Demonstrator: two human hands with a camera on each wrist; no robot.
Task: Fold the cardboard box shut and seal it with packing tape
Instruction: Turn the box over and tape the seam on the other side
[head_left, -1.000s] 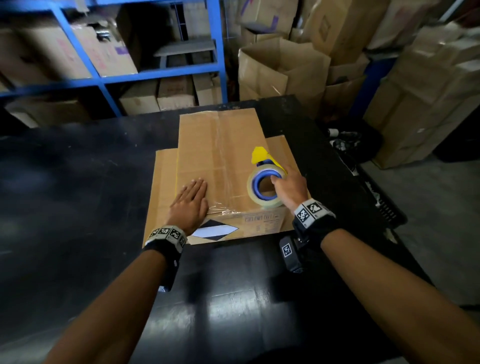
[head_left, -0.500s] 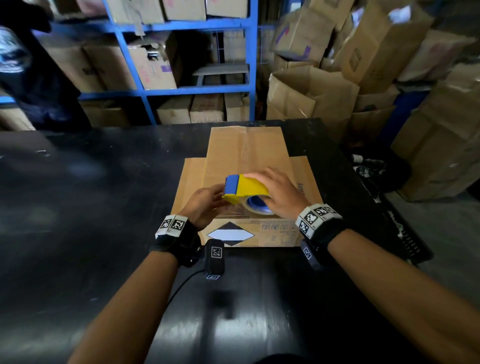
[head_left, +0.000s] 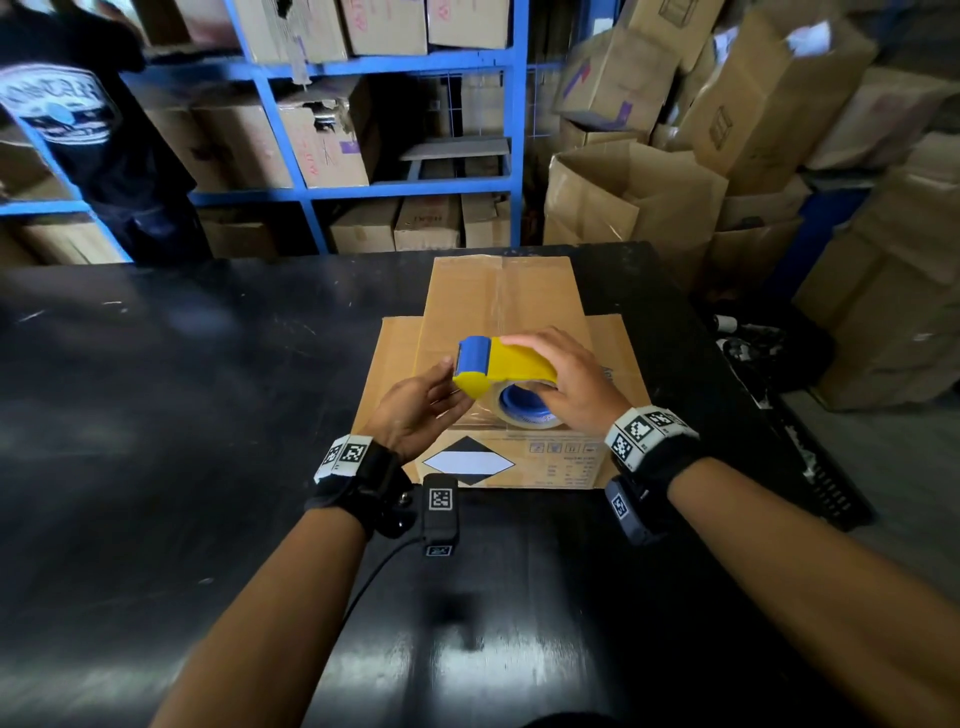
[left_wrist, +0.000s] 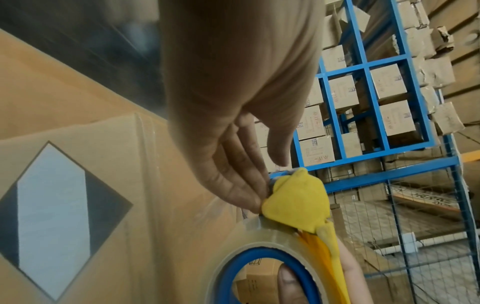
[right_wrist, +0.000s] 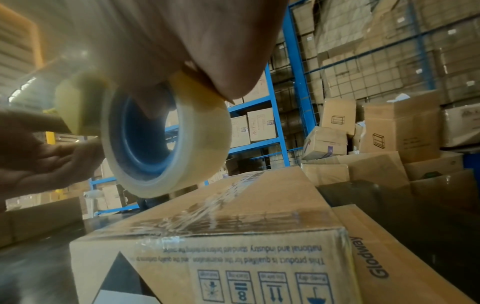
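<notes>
A closed cardboard box (head_left: 498, 301) lies on the black table (head_left: 208, 415), with clear tape along its top seam and a black-and-white diamond label on its near side. My right hand (head_left: 571, 379) grips a yellow tape dispenser (head_left: 511, 364) with a blue front end just above the box's near edge. The dispenser carries a clear tape roll (right_wrist: 166, 144) with a blue core. The fingers of my left hand (head_left: 421, 405) are nearly straight and touch the dispenser's front tip (left_wrist: 296, 201), thumb apart. I cannot see a loose tape end.
Flattened cardboard (head_left: 618, 343) sticks out under the box on both sides. Blue shelving (head_left: 405, 187) full of cartons stands behind the table. Piled boxes (head_left: 675, 182) fill the right side. A person in a dark shirt (head_left: 78, 119) stands at the far left.
My left hand has left the box top and come to the dispenser's front. My right hand has lifted the dispenser off the box and turned it on its side.
</notes>
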